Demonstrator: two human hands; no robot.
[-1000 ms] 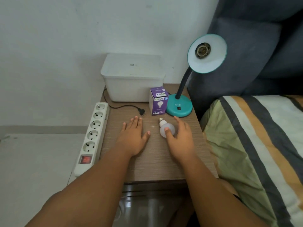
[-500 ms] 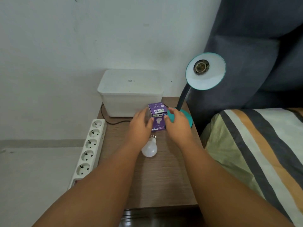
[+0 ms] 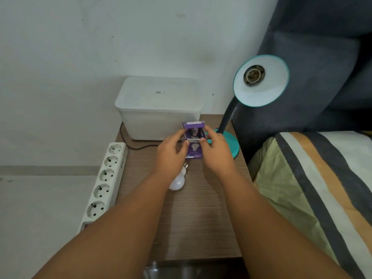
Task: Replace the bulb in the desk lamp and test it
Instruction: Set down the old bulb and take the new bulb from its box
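A purple bulb box (image 3: 193, 148) stands on the wooden bedside table (image 3: 203, 208). Its top flap is open and the metal screw base of a bulb (image 3: 194, 132) shows inside. My left hand (image 3: 171, 156) grips the box's left side and my right hand (image 3: 216, 151) grips its right side, thumbs on the front. A loose white bulb (image 3: 178, 181) lies on the table under my left wrist. The teal desk lamp (image 3: 261, 81) stands at the right, its shade facing me with an empty socket (image 3: 254, 75).
A white lidded plastic box (image 3: 159, 107) sits at the back of the table against the wall. A white power strip (image 3: 104, 182) lies along the table's left edge, with a black cord (image 3: 130, 144) behind it. A bed with a striped cover (image 3: 314, 188) borders the right.
My right hand let go of the loose bulb, which now lies further left. Both hands moved to the purple box, took hold of it and opened its top flap.
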